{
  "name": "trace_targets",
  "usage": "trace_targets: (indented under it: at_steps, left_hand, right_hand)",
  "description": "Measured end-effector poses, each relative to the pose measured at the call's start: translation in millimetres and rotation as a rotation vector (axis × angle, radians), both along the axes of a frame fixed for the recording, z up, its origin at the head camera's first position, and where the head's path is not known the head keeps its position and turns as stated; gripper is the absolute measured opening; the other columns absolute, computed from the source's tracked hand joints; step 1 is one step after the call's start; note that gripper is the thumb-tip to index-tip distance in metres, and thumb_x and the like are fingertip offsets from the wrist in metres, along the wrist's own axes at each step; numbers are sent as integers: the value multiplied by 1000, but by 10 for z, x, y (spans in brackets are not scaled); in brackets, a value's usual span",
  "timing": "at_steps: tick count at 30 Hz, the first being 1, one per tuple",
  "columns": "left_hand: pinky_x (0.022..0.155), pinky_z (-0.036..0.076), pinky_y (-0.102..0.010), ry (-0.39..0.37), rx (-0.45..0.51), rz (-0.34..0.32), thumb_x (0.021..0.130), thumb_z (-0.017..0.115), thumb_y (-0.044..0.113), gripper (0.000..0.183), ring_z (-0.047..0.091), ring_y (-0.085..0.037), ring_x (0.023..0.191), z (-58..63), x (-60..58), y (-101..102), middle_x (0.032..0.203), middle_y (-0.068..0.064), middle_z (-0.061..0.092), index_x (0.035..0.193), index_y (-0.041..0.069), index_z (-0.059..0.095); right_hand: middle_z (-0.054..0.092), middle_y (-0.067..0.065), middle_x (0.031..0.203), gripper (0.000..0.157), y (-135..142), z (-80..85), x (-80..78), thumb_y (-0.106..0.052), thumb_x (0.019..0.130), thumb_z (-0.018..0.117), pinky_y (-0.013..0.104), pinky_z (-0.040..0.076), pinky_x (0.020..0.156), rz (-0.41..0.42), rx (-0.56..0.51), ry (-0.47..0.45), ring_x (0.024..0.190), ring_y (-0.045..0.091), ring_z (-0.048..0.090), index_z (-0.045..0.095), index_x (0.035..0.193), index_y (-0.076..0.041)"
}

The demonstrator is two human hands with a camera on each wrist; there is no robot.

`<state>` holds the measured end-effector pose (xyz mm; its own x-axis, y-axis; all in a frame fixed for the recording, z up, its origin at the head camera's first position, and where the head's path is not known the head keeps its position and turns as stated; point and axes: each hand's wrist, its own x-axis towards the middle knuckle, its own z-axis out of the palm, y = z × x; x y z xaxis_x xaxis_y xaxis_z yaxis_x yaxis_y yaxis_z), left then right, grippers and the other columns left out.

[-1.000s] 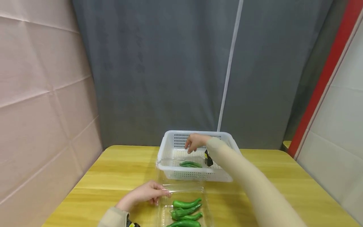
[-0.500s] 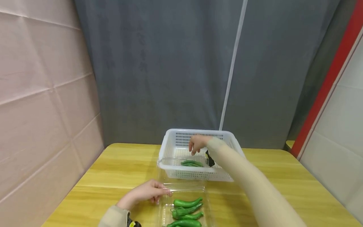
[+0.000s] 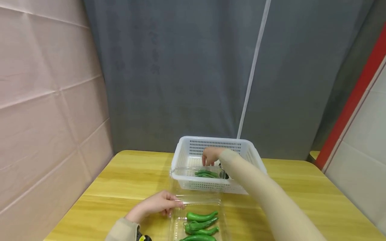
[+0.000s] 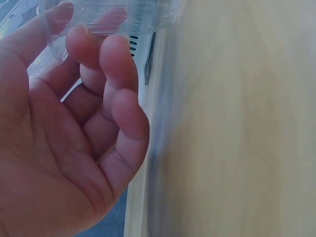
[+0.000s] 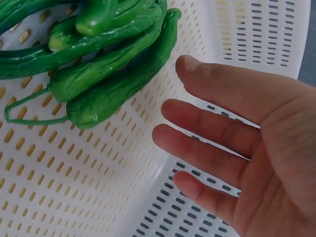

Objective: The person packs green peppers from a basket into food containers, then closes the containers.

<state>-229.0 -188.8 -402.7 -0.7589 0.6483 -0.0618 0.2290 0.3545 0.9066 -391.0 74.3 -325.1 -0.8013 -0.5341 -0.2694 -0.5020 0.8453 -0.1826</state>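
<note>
I see a yellow desk [image 3: 126, 180] at lower frame. My right hand [image 3: 211, 156] hangs open inside the white basket [image 3: 184, 157] above green peppers [image 3: 206, 173]; my left hand [image 3: 156, 206] pinches the clear tray [image 3: 196, 201] at bottom centre.

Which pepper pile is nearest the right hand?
The green peppers in the white basket, right beside the right hand; the other peppers lie in the clear tray.

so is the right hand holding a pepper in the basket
No, the right hand is open with straight fingers over the basket, apart from the peppers lying beside it.
</note>
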Motion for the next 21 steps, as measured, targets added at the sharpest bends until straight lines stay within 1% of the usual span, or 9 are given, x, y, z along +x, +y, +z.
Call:
trace_targets:
  at_steps: [3, 6, 8, 12, 17, 21]
  left_hand:
    - [46, 36, -18, -2, 1, 1, 95, 61, 31, 28, 45, -7, 48, 17, 28, 4, 55, 3, 54, 96, 7, 75]
    - [46, 36, -18, -8, 1, 4, 95, 62, 30, 28, 45, -6, 47, 35, 54, 6, 54, 4, 53, 96, 6, 75]
    - [46, 35, -18, -9, -1, 7, 95, 62, 30, 28, 44, -6, 47, 40, 65, 7, 54, 4, 53, 94, 5, 74]
    - [46, 35, -18, -13, 1, 6, 95, 63, 30, 28, 43, -6, 47, 44, 79, 6, 53, 3, 52, 93, 5, 74]
    - [46, 34, -19, -12, 4, 5, 95, 63, 30, 28, 42, -7, 47, 38, 85, 11, 54, 2, 52, 93, 6, 75]
    - [46, 34, -20, -19, 1, 13, 94, 64, 31, 29, 40, -8, 46, 36, 92, 21, 53, 1, 50, 89, 4, 74]
  right_hand:
    - [66, -5, 94, 16, -21, -24, 20, -4, 85, 69, 32, 51, 76, -9, 16, -17, 77, 17, 65, 74, 92, -17]
    - [66, -3, 94, 15, -44, -55, 29, -5, 82, 72, 36, 51, 79, -34, -5, -57, 81, 16, 61, 74, 94, -14]
    - [66, -3, 93, 15, -56, -81, 31, -6, 80, 75, 39, 51, 80, -55, -19, -81, 83, 16, 60, 73, 93, -13]
    - [66, -5, 89, 15, -73, -126, 30, -11, 77, 80, 41, 51, 84, -84, -24, -105, 86, 15, 61, 73, 89, -15]
    - [66, -5, 86, 16, -86, -143, 50, -16, 75, 82, 40, 51, 83, -93, -24, -120, 84, 14, 61, 72, 86, -17]
    - [66, -4, 85, 16, -93, -140, 83, -15, 74, 82, 37, 52, 80, -109, -44, -148, 82, 14, 61, 71, 86, -15]
